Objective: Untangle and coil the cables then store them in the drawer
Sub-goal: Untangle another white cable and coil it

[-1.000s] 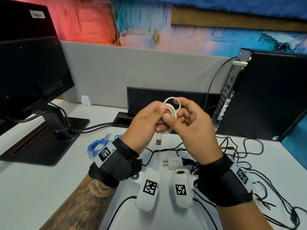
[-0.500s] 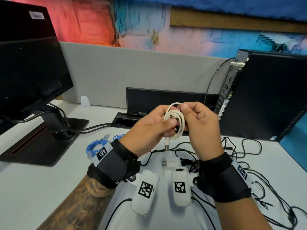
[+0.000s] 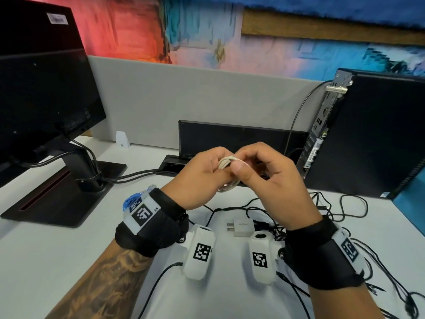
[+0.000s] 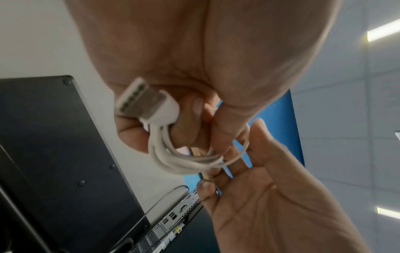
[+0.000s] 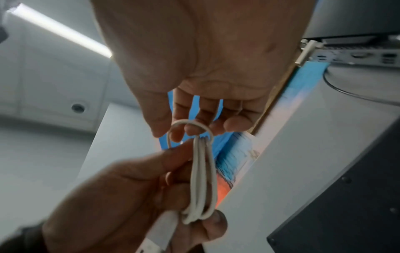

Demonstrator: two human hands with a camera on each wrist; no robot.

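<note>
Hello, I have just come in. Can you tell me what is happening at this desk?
A person is coiling a white USB cable above the desk. The left hand grips the bundled loops, with the USB plug sticking out by the palm. The right hand pinches a small loop at the bundle's end. A white charger and tangled black cables lie on the desk, not yet sorted. No drawer is in view.
</note>
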